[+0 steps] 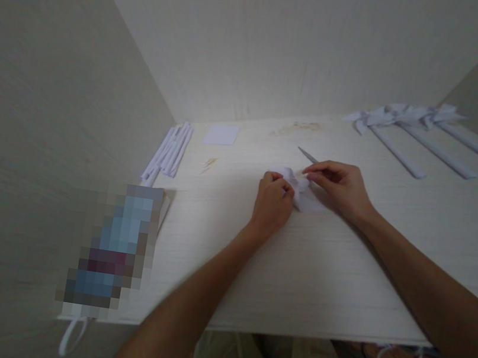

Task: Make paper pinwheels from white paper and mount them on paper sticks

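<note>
Desk (pixel 342 266) insp., 12 o'clock = far wall

L hand (pixel 272 199) is lying at desk centre, fingers curling shut over the near-left part of a white paper piece (pixel 304 193), knuckles up. R hand (pixel 340 185) is sitting just at 2 o'clock of the L hand, thumb and forefinger pinching closed on the top edge of the same piece. A small tan sliver (pixel 301 174) is showing at those fingertips; cannot tell whether it is gripped or only touching. The paper piece is resting on the desk surface between the two hands, crumpled or folded, shape not clear.

Surroundings, ref. the hands:
- thin grey pointed item (pixel 308 155), blade or strip, lying at 12 o'clock, just beyond the R fingertips, not touching them
- small flat white sheet (pixel 221 134) lying at 10 o'clock, near the wall
- bundle of white rolled paper sticks (pixel 170 149) lying at 9–10 o'clock, along the L wall, approx. parallel
- tan scraps (pixel 209 164) lying at 9 o'clock, between the bundle and the L hand
- made-up white paper pieces on long stems (pixel 413 124) lying at 1–2 o'clock, well apart, stems fanning toward the R edge
- faint brownish mark (pixel 297 128) showing on the desk at 12 o'clock
- blurred blue item (pixel 116 244) sitting at 7–8 o'clock, at the near-L corner
</note>
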Action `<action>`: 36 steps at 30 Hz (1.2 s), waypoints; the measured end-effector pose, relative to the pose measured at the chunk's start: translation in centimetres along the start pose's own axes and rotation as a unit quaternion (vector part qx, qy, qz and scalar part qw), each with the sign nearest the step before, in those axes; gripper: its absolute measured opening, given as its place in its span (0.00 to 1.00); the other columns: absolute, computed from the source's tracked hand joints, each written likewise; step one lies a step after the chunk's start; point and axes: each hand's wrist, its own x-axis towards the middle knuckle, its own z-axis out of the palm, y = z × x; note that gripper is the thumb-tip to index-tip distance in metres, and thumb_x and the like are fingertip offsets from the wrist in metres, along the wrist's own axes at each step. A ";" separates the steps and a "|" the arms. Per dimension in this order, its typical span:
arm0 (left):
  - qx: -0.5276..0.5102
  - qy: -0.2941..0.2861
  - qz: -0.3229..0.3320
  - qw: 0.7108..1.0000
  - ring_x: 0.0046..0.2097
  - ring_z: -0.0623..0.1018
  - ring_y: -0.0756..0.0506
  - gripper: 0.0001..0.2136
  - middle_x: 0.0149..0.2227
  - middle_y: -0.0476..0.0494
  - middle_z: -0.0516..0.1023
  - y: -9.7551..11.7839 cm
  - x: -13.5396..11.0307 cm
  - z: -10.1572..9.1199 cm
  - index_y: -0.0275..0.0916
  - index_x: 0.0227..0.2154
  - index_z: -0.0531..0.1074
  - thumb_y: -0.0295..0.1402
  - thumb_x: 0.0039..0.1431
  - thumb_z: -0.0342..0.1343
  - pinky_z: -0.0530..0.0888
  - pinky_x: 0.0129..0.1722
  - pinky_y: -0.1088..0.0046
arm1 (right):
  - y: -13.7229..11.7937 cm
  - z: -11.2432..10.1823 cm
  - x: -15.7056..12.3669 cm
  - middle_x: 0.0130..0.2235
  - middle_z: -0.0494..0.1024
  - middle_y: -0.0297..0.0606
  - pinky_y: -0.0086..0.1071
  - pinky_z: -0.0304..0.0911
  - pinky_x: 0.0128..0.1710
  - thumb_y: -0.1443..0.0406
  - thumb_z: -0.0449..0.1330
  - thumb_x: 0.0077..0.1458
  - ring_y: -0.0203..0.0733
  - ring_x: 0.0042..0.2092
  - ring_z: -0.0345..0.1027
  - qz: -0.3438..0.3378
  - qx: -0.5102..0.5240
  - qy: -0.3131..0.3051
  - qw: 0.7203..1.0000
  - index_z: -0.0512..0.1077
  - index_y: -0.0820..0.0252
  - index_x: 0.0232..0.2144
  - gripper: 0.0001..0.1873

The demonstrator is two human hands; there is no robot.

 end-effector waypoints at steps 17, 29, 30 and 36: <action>0.170 -0.010 0.001 0.985 0.49 0.63 0.39 0.05 0.43 0.37 0.66 1.8 -0.9 -1.0 0.36 0.23 0.69 0.24 0.49 0.50 0.51 0.50 0.47 | 0.3 0.0 -0.1 0.28 0.72 0.34 0.29 0.59 0.27 0.66 0.56 0.46 0.34 0.28 0.64 -0.009 0.040 -0.064 0.997 0.71 0.59 0.32 0.08; 0.158 -0.030 -0.034 0.986 0.49 0.63 0.42 0.06 0.43 0.39 0.66 1.9 -0.7 -1.1 0.37 0.26 0.69 0.26 0.50 0.47 0.52 0.51 0.53 | 0.5 0.1 -0.1 0.28 0.72 0.34 0.29 0.58 0.25 0.67 0.57 0.45 0.34 0.27 0.63 -0.023 0.054 -0.080 0.995 0.72 0.59 0.32 0.09; 0.153 -0.029 -0.035 0.987 0.49 0.63 0.42 0.05 0.43 0.38 0.66 1.9 -0.7 -1.1 0.37 0.26 0.69 0.26 0.50 0.47 0.52 0.51 0.53 | 0.5 0.1 -0.1 0.28 0.72 0.34 0.29 0.58 0.25 0.68 0.56 0.46 0.34 0.28 0.63 -0.030 0.045 -0.077 0.996 0.72 0.59 0.32 0.09; 0.140 -0.023 -0.035 0.989 0.49 0.63 0.41 0.05 0.42 0.38 0.66 1.7 -0.6 -1.1 0.36 0.25 0.68 0.25 0.50 0.48 0.52 0.51 0.52 | 0.3 -0.1 -0.2 0.28 0.73 0.36 0.32 0.60 0.29 0.69 0.55 0.47 0.37 0.30 0.65 -0.091 -0.047 -0.072 0.992 0.72 0.60 0.32 0.08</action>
